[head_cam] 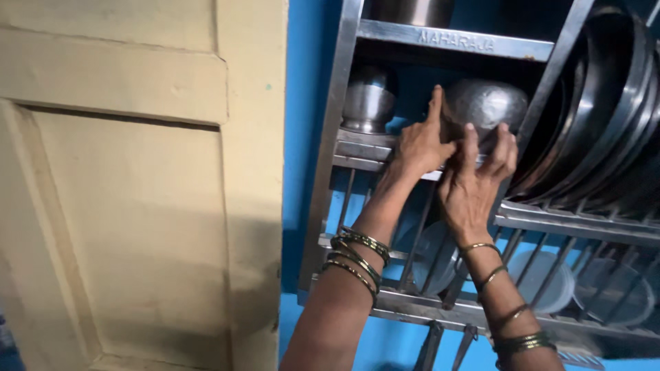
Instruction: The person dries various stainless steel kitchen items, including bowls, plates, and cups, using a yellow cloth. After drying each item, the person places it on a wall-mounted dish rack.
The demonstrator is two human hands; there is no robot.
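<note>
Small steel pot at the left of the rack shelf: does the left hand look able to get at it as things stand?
Probably yes. The left hand rests against the round metal bowl on the same shelf, and the small steel pot stands just beside it with nothing between them.

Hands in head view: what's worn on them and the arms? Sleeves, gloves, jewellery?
Both bare: no gloves, no sleeves in view. The left hand has a stack of thin bangles, gold-toned with dark green, bunched at the wrist. The right hand has similar thin bangles spread further along the forearm, several grouped near the bottom edge. No rings that I can make out.
</note>
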